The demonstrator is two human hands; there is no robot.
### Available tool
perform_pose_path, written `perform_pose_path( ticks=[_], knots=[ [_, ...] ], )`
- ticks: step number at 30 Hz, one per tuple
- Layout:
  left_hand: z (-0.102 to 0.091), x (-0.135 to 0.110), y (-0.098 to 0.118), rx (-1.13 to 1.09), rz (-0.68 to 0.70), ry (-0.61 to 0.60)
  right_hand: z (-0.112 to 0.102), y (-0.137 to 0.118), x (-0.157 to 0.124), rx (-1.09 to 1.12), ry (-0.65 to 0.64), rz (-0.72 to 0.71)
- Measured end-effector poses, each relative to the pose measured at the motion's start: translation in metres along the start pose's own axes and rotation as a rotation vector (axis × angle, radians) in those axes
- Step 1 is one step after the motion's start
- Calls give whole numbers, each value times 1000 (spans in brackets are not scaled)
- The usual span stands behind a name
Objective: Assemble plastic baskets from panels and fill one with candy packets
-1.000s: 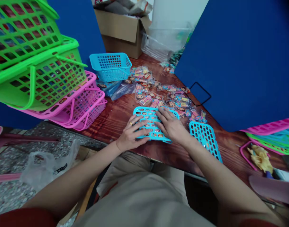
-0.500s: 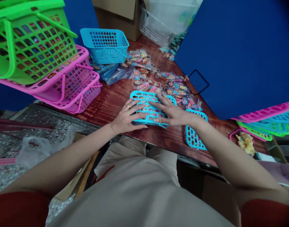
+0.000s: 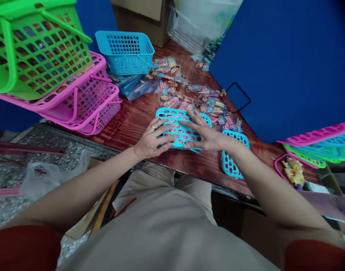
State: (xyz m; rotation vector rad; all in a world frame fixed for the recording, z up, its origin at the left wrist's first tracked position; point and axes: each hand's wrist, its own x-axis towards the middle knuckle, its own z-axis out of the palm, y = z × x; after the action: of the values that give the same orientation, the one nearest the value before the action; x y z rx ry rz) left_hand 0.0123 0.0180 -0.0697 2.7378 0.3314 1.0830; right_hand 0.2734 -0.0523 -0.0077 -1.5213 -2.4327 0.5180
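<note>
A light-blue plastic basket with a holed lid (image 3: pixel 183 131) on top sits at the front of the table, and small printed items show through the holes. My left hand (image 3: pixel 152 141), with a ring on one finger, rests flat across the lid's left side. From the right, my right hand (image 3: pixel 205 134) lies on the lid with its fingers spread. Part of the basket's handle shows below the front edge. Close by on the right lies another blue holed lid (image 3: pixel 231 162), partly behind my right forearm. Several clear packets of printed toys (image 3: pixel 212 109) are scattered just beyond the basket.
An open blue basket (image 3: pixel 127 62) stands at the back left by a plastic bag (image 3: pixel 137 86). Stacked pink baskets (image 3: pixel 90 99) and a green basket (image 3: pixel 45 52) rise at left. A blue panel (image 3: pixel 282 64) borders the right, near stacked coloured lids (image 3: pixel 327 133).
Both hands stay on the lid with almost no movement. My left fingers shift very slightly, and the view tilts a little.
</note>
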Motion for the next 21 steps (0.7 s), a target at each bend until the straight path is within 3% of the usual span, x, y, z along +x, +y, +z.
perform_pose_path(
  ticks=[7, 12, 17, 21],
  knots=[
    [-26, 25, 11, -12, -79, -87, 5, -1, -4, 4, 148, -11],
    [-26, 60, 4, 82, -143, -48, 8, 4, -5, -49, 161, 31],
    [-13, 70, 8, 117, -167, -330, 9, 7, -3, -57, 127, 30],
    [-7, 67, 10, 147, -200, -394, 7, 6, 0, -48, 113, 57]
  ],
)
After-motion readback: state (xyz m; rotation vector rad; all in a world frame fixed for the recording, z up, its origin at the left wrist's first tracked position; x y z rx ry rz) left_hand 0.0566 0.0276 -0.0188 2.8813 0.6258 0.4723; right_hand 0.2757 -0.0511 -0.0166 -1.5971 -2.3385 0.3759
